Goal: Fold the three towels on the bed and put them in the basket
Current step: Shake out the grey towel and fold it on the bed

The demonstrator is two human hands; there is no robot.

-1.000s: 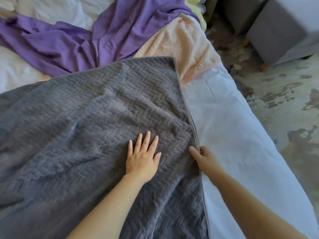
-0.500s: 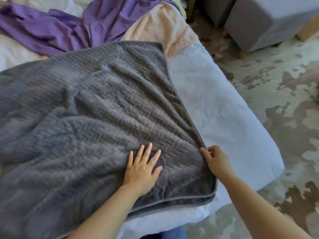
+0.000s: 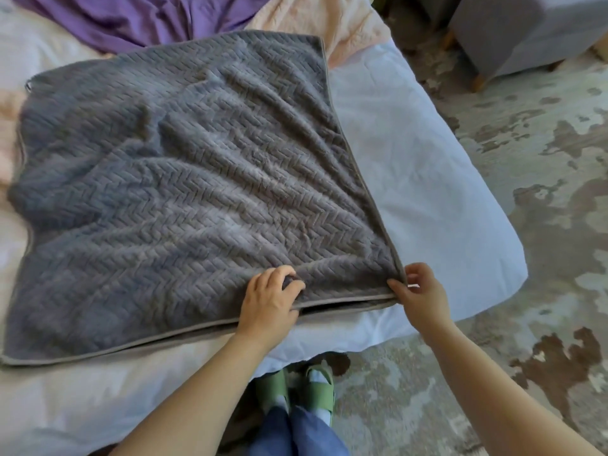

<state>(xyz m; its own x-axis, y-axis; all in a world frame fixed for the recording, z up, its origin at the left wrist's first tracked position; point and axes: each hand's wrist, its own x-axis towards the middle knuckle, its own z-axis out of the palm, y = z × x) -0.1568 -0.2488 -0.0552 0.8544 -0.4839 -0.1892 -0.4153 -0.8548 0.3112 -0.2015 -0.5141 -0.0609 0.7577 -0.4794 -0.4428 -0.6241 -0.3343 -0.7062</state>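
Your left hand point(image 3: 268, 301): fingers curled, bunching the grey towel point(image 3: 197, 192) near its front edge.
Your right hand point(image 3: 422, 292): pinches that towel's near corner — on the bed point(image 3: 427, 192).

Soft, even daylight fills the scene, brightest along the right edge of the bed point(image 3: 427, 192), and leaves only shallow shadows in the folds of the grey towel point(image 3: 184, 179). The wide-angle lens bows straight lines outward, and detail is slightly soft, most so at the corners.

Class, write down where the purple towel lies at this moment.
In the head view, the purple towel lies at the top left, beyond the grey towel and left of the peach towel.
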